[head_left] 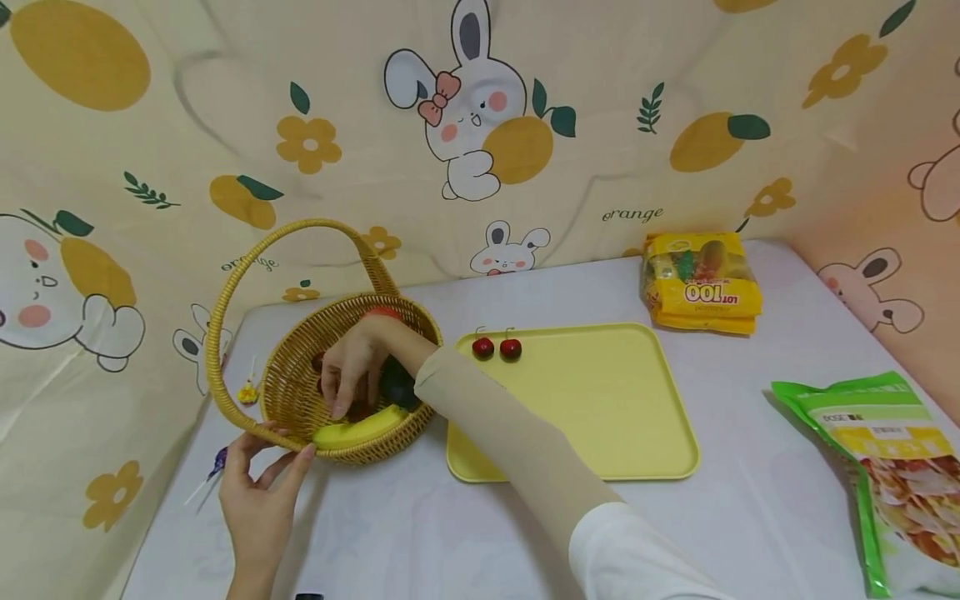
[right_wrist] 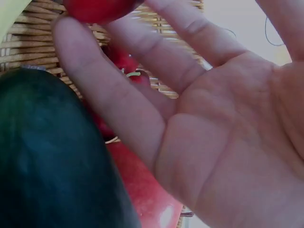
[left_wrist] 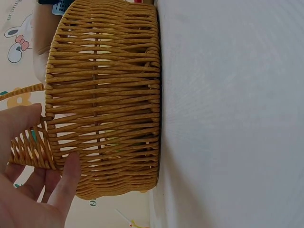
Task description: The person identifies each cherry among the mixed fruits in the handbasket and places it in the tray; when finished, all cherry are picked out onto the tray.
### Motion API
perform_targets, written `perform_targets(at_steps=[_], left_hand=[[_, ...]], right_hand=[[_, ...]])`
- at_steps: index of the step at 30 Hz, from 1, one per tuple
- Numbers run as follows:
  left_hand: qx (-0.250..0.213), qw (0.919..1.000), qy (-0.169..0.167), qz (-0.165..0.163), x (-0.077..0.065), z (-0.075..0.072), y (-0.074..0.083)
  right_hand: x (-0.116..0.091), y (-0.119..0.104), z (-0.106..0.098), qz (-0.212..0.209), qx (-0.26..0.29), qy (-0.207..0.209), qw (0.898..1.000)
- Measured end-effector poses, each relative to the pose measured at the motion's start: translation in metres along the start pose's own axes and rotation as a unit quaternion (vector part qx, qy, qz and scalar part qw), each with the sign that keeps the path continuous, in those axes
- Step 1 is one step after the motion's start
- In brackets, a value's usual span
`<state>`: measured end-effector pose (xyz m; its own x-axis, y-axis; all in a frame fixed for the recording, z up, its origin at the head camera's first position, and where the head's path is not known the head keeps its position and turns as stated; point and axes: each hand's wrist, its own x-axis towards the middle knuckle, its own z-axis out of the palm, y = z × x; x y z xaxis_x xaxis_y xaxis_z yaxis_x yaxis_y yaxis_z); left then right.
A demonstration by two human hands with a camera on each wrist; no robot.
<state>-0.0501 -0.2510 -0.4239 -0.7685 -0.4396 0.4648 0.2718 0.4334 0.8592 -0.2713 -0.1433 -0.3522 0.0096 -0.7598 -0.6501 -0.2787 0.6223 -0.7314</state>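
Observation:
In the head view, a wicker basket (head_left: pixel 288 379) with a tall handle stands at the left, tipped toward me. My left hand (head_left: pixel 258 500) grips it where handle meets rim; the left wrist view shows thumb and fingers around the woven handle base. My right hand (head_left: pixel 352 367) reaches down inside. Its thumb and forefinger pinch a dark red cherry (right_wrist: pixel 99 8), partly cut off at the top of the right wrist view. Around that hand lie a banana (head_left: pixel 363 429), a large dark green fruit (right_wrist: pixel 52 152), a round red fruit (right_wrist: pixel 147 185) and more cherries (right_wrist: pixel 118 59).
A yellow tray (head_left: pixel 585 408) lies right of the basket, with two cherries (head_left: pixel 497 348) at its far left corner. Beyond it are a yellow snack pack (head_left: pixel 701 283) and a green-edged food bag (head_left: pixel 892 483). Yellow (head_left: pixel 247 392) and purple lollipops (head_left: pixel 217 462) lie left of the basket.

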Motion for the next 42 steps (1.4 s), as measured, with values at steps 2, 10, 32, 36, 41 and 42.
perform_targets(at_steps=[2,10,32,36,41,42], left_hand=[[-0.003,1.0000,0.000,-0.002,-0.001,0.001,0.000],[-0.003,1.0000,0.003,-0.007,-0.001,0.001,0.000],[-0.017,0.9998,0.006,-0.001,0.000,0.001,-0.001],[-0.012,0.9999,0.007,-0.002,0.000,0.001,-0.001],[-0.012,0.9999,0.007,-0.004,0.001,-0.001,0.000],[-0.013,0.9999,0.008,-0.003,0.001,-0.001,0.001]], right_hand=[[0.000,0.001,0.001,-0.006,0.003,-0.002,1.000],[-0.021,0.002,0.000,-0.074,0.005,0.039,0.997],[-0.079,0.010,0.008,-0.207,-0.167,0.133,0.955],[-0.125,0.049,0.010,-0.216,-0.174,0.254,0.927],[-0.167,0.121,0.022,-0.190,-0.109,0.362,0.906],[-0.172,0.136,0.025,-0.185,-0.100,0.379,0.901]])
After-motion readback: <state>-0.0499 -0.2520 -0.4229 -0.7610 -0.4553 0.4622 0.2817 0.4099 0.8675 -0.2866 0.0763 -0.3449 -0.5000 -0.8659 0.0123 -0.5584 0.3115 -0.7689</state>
